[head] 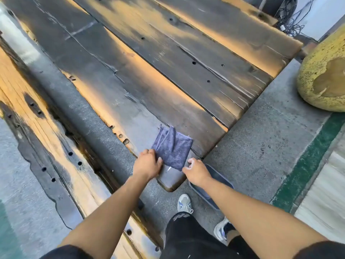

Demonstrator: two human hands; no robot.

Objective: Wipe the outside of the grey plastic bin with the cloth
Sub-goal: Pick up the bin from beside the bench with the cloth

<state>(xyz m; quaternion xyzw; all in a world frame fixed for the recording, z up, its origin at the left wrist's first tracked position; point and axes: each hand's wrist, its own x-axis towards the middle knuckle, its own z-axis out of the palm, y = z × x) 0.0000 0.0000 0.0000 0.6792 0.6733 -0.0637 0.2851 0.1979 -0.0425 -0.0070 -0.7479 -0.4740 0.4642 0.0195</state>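
A folded grey-purple cloth (173,146) lies on the near corner of a dark, worn wooden table (168,71). My left hand (147,163) grips the cloth's left edge with curled fingers. My right hand (196,171) pinches the cloth's near corner. The grey plastic bin (221,179) stands on the floor just beyond the table's corner. My right forearm hides most of it, and only part of its rim and dark inside shows.
A wooden bench (46,139) runs along the table's left side. A big yellow rounded object (321,77) sits on the concrete floor at the right, past a green floor stripe (308,165). Cables (291,19) lie at the far right. My feet stand below the table corner.
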